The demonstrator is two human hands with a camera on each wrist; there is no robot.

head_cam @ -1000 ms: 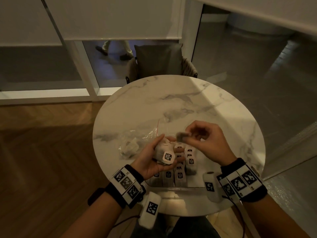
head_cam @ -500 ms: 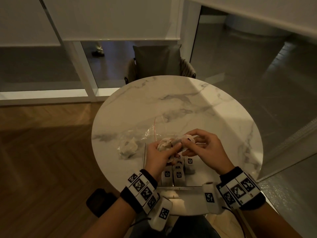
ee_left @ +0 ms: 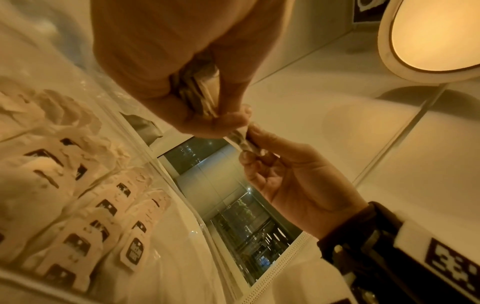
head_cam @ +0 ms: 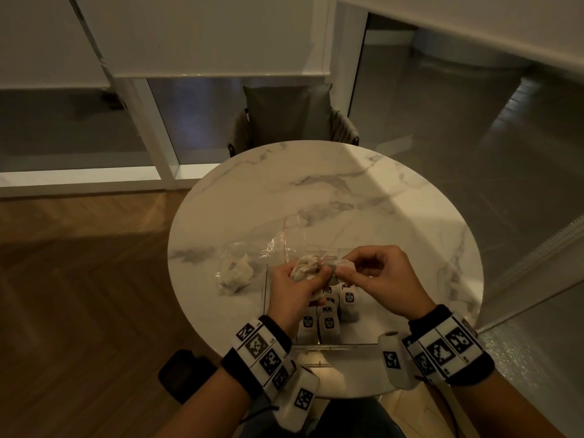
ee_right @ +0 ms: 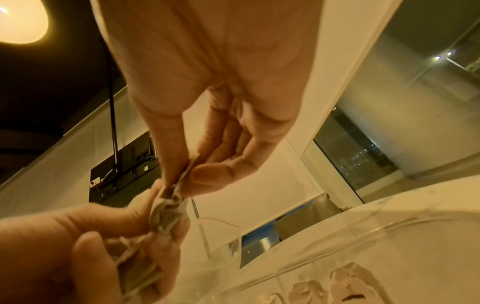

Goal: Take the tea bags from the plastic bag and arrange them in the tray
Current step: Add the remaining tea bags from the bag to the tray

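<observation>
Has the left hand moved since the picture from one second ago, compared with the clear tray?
Yes. The left hand has turned palm down and moved toward the tray's far end, meeting the right hand over it. Its bunch of tea bags went along.

Perhaps a hotel or apartment lounge: marble table, cushioned chair, herringbone parquet.

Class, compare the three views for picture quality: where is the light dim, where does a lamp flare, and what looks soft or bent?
Head view: dim overall, a shadow band crossing the marble table, straight window frames bowed by the wide lens. Left wrist view: warm orange cast, a ceiling lamp glowing brightly, near tea bags in the tray soft. Right wrist view: lamp flare in the top left corner, the left hand blurred in the foreground.
</observation>
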